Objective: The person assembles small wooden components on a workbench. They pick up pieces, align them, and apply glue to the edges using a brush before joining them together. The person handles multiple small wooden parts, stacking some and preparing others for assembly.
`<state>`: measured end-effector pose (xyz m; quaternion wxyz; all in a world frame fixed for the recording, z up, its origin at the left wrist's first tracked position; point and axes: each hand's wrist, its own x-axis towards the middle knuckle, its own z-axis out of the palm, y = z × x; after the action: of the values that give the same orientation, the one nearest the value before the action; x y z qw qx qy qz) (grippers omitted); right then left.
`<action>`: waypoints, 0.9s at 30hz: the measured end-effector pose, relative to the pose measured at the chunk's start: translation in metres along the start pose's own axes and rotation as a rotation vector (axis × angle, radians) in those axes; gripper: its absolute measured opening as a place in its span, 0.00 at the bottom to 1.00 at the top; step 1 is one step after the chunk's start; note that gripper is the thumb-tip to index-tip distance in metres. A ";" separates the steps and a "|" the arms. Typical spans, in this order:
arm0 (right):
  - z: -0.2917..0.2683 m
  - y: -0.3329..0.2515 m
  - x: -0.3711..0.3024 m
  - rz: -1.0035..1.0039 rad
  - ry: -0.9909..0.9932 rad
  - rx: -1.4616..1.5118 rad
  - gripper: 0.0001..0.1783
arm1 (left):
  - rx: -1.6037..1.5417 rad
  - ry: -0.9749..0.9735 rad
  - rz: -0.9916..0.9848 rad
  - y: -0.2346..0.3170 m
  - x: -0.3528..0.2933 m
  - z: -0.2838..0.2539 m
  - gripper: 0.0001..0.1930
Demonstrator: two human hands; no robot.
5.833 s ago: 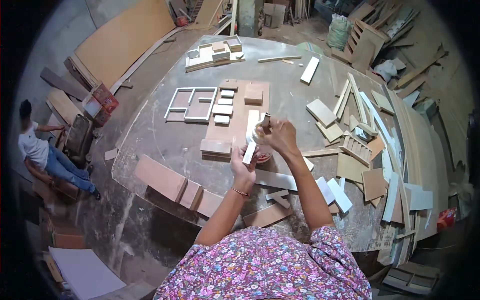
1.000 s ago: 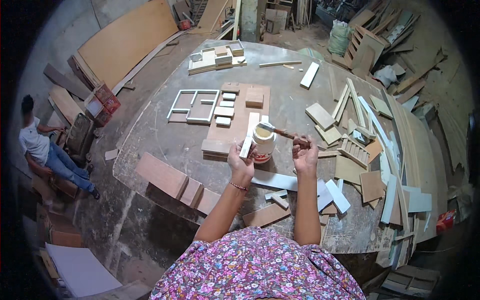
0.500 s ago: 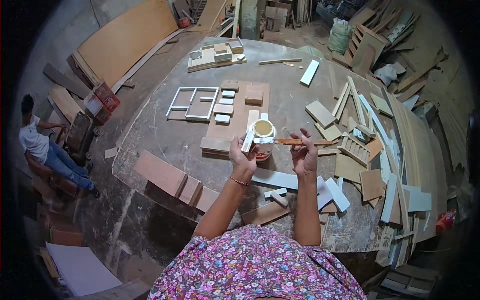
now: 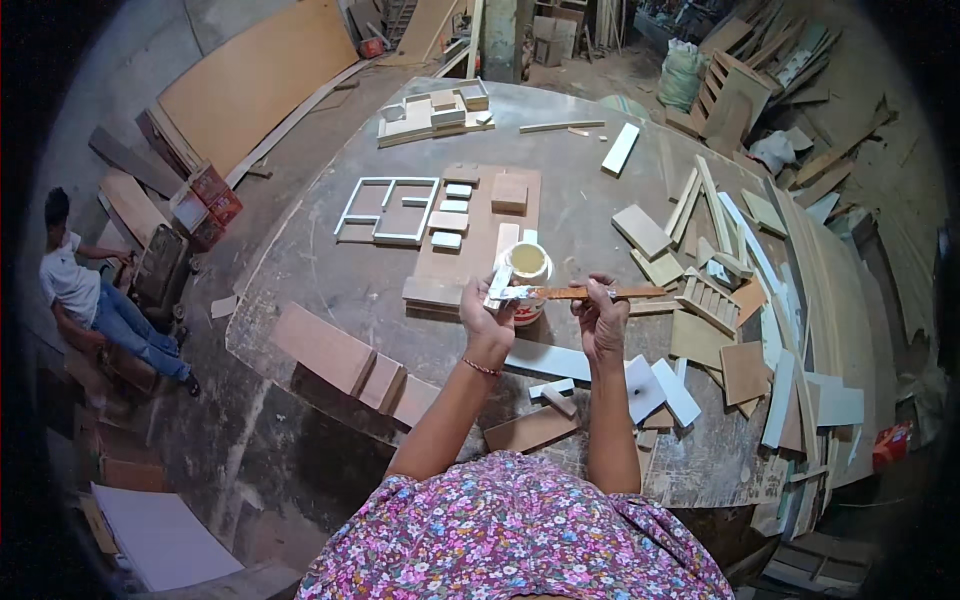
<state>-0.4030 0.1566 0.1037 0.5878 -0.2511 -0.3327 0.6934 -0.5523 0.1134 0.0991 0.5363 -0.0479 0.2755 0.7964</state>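
My left hand point(image 4: 487, 318) is closed round a small pale wood block point(image 4: 497, 284), part of it white. In my right hand point(image 4: 603, 325) is a flat brown stick point(image 4: 560, 293), gripped between thumb and fingers. Its left end is coated in thick white stuff and touches or overlaps the block; whether it has bristles I cannot tell. Just beyond my hands stands an open white tub point(image 4: 529, 262), pale cream inside and partly hidden by the stick and my left fingers. A brown board point(image 4: 440, 265) lies beyond, bearing small white and wooden blocks.
A white divided frame point(image 4: 385, 238) lies left of the board. Wood offcuts point(image 4: 700, 335) are heaped on the right of the table. Long brown blocks point(image 4: 322, 348) line its near left edge. A person point(image 4: 75, 275) sits at far left; a stacked wooden assembly point(image 4: 435, 118) stands at the back.
The stick has shifted left, so its white end now lies over the block. My right hand has moved slightly left and down with it, its fingers more curled.
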 end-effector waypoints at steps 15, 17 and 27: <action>-0.001 -0.006 -0.002 -0.083 0.022 -0.034 0.12 | 0.014 -0.073 -0.014 0.001 -0.004 -0.003 0.17; -0.001 -0.005 -0.001 -0.107 0.036 -0.025 0.12 | -0.016 -0.079 0.004 -0.003 -0.001 -0.009 0.17; 0.001 -0.005 -0.003 -0.079 0.013 -0.044 0.12 | 0.005 -0.022 -0.048 -0.005 0.004 -0.013 0.19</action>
<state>-0.4000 0.1541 0.1074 0.6114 -0.2551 -0.3536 0.6604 -0.5523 0.1119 0.0842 0.5585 -0.0444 0.2703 0.7830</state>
